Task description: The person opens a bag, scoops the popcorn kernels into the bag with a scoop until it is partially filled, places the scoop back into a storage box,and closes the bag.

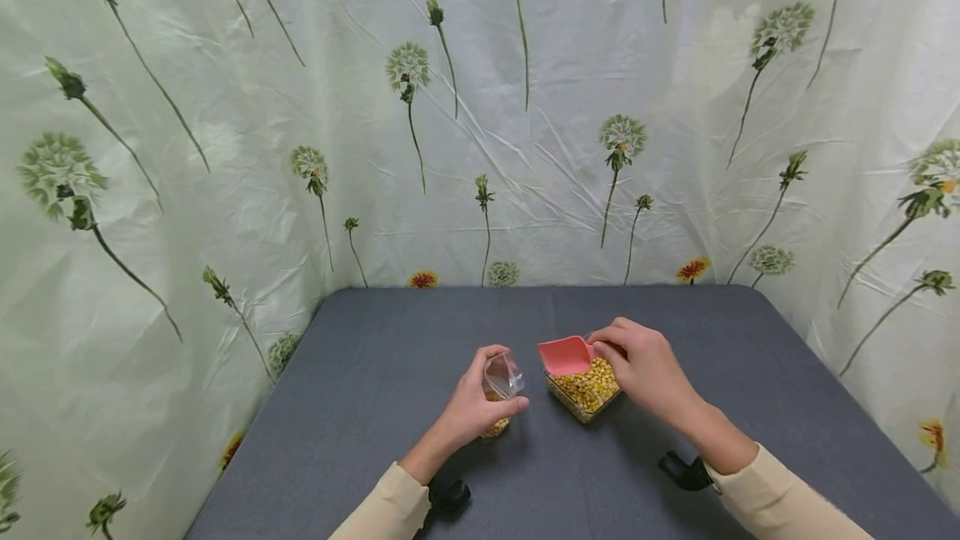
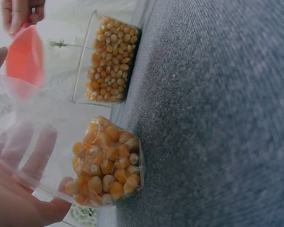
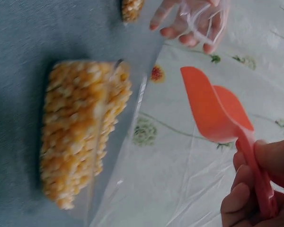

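Note:
My left hand (image 1: pixel 471 408) holds a clear plastic bag (image 2: pixel 42 113) upright around its upper part, fingers behind it and thumb at its mouth. Corn kernels (image 2: pixel 106 165) fill the bottom of the bag, low at the tabletop. Pinched by its handle in my right hand (image 1: pixel 643 363) is a pink scoop (image 1: pixel 566 355), raised over the left side of a clear square container (image 1: pixel 566 403). No kernels show in the scoop's bowl (image 3: pixel 206 106). Yellow corn (image 1: pixel 595 383) fills much of the container, which stands right of the bag.
A grey cloth-covered table (image 1: pixel 405 340) lies under everything. Behind it and along both sides hangs a pale curtain (image 1: pixel 465 148) printed with dandelions. Dark straps with black mounts (image 1: pixel 684 472) sit at both wrists, below the cream sleeves (image 1: pixel 780 494).

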`<state>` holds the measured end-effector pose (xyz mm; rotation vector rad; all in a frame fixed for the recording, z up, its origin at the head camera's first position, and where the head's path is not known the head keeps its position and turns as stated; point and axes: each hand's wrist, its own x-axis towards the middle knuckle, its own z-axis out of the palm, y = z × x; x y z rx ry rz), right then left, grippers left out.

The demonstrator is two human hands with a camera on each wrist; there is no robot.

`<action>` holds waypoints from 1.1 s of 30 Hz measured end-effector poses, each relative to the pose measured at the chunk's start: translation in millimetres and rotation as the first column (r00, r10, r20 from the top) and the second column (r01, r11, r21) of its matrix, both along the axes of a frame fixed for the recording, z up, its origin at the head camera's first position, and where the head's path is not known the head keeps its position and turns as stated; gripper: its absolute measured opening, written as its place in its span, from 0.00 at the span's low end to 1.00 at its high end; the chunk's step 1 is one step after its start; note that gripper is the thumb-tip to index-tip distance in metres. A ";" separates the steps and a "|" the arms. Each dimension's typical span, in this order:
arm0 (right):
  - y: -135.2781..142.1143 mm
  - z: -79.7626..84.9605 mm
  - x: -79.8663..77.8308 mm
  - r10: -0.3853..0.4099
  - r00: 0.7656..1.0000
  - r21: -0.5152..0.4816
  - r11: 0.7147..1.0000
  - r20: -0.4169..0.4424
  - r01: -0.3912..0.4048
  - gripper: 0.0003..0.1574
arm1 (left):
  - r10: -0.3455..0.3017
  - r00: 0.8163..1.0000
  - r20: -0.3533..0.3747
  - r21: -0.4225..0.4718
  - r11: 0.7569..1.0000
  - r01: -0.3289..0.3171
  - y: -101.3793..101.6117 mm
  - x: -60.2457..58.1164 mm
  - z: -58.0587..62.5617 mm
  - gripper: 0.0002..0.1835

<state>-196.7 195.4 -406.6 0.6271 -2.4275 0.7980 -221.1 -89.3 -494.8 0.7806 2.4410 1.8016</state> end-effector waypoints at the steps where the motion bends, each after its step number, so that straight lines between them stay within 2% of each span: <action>1: 2.8 -1.7 -0.4 -0.022 1.000 -0.002 1.000 0.018 0.022 0.07 | -0.001 1.000 0.000 -0.001 1.000 0.001 -0.2 -0.2 0.0 0.39; 5: 11.9 -12.7 -1.9 -0.092 0.989 0.008 0.996 0.119 0.092 0.05 | -0.007 1.000 -0.006 -0.005 1.000 0.007 -0.9 -0.9 -0.1 0.39; 10: 17.0 -28.0 -4.8 -0.137 0.962 0.041 0.991 0.236 0.131 0.05 | 0.002 1.000 0.005 -0.021 1.000 -0.002 -1.6 0.0 -0.2 0.41; 21: 21.5 -43.1 -16.5 -0.163 0.947 0.101 0.985 0.276 0.140 0.04 | 0.004 1.000 0.023 -0.031 0.999 -0.003 -0.9 0.1 -2.9 0.42; 26: 25.5 -39.4 -15.5 -0.167 0.940 0.116 0.984 0.297 0.138 0.05 | 0.002 1.000 0.019 -0.030 1.000 -0.001 0.5 -0.4 -2.6 0.42; 33: 33.0 -15.1 -12.1 -0.201 0.929 0.153 0.975 0.311 0.160 0.04 | -0.007 1.000 0.022 -0.013 1.000 0.008 0.4 0.3 -4.4 0.39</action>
